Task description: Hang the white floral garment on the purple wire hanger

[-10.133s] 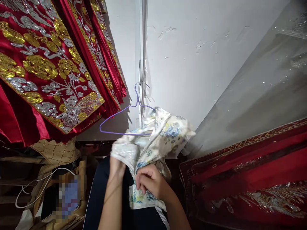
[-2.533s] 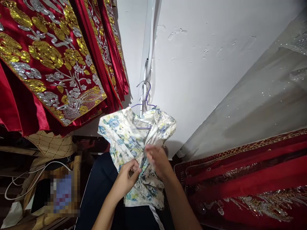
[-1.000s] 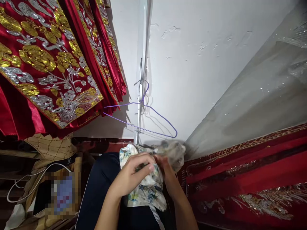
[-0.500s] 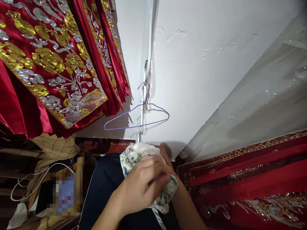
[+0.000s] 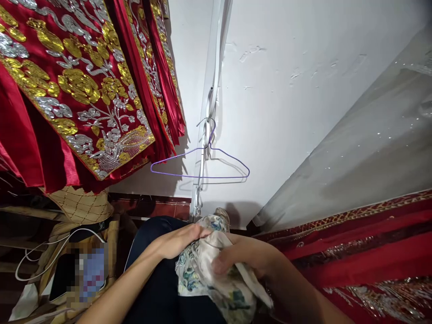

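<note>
A crumpled white garment with a blue-green floral print (image 5: pixel 194 279) lies bunched over my lap, its exact kind hidden by the folds. My left hand (image 5: pixel 182 240) grips its upper part, with most of the fingers hidden in the cloth. On the other side, my right hand (image 5: pixel 241 256) is closed on the fabric with the thumb lying on top. An unloaded purple wire hanger (image 5: pixel 202 177) hangs beyond my hands from a white metal pole (image 5: pixel 216 67).
Red embroidered garments (image 5: pixel 81 90) hang at upper left. To the right are a sparkly sheer white fabric (image 5: pixel 354 148) and red beaded cloth (image 5: pixel 364 252). At lower left, a bamboo seat (image 5: pixel 113 243) bears a phone, partly blurred out, and a white cable (image 5: pixel 43 272).
My hands have moved apart, the left one leftward and the right one over the front of the cloth. The garment is more spread toward me. The hanger has turned slightly.
</note>
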`<state>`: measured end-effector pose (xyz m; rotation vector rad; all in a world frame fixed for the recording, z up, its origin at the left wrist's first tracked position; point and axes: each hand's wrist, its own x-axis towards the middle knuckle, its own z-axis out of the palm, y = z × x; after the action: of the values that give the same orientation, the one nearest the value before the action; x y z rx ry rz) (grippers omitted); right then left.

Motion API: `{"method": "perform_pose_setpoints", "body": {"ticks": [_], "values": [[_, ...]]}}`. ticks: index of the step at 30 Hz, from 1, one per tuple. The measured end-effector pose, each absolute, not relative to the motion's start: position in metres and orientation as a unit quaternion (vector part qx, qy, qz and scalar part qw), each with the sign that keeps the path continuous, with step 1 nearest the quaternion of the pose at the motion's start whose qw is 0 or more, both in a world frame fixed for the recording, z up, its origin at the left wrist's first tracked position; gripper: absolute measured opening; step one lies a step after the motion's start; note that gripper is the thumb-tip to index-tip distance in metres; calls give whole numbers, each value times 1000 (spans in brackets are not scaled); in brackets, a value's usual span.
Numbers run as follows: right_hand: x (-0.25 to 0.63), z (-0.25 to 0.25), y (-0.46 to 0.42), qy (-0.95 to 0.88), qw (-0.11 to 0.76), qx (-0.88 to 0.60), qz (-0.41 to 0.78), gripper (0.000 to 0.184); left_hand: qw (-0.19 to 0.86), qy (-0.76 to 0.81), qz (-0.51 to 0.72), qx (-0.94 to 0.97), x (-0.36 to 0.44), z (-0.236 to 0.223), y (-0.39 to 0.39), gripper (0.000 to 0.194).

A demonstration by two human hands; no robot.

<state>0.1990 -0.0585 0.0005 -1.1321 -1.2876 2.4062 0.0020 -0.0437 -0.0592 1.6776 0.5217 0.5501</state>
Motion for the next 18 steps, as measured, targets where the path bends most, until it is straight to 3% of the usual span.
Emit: {"method": "perform_pose_setpoints", "body": {"ticks": [5,8,11,13,15,18], "values": [[237,32,-46,-583,22,-331,742,24,319,362,100,870,-25,-54,-58,49],[255,53,-41,-643,96,-362,669,26,208,461,69,860,-51,-48,-49,32],[259,56,-21,-652,224,-441,575,27,154,522,74,836,-75,-45,-31,22],[250,42,6,-668,342,-474,461,24,148,533,133,822,-84,-43,-22,19],[236,16,40,-676,460,-457,350,26,210,507,229,804,-85,-41,-21,24],[216,-33,81,-641,491,-450,382,33,412,448,370,702,-79,-40,-30,34]]}}
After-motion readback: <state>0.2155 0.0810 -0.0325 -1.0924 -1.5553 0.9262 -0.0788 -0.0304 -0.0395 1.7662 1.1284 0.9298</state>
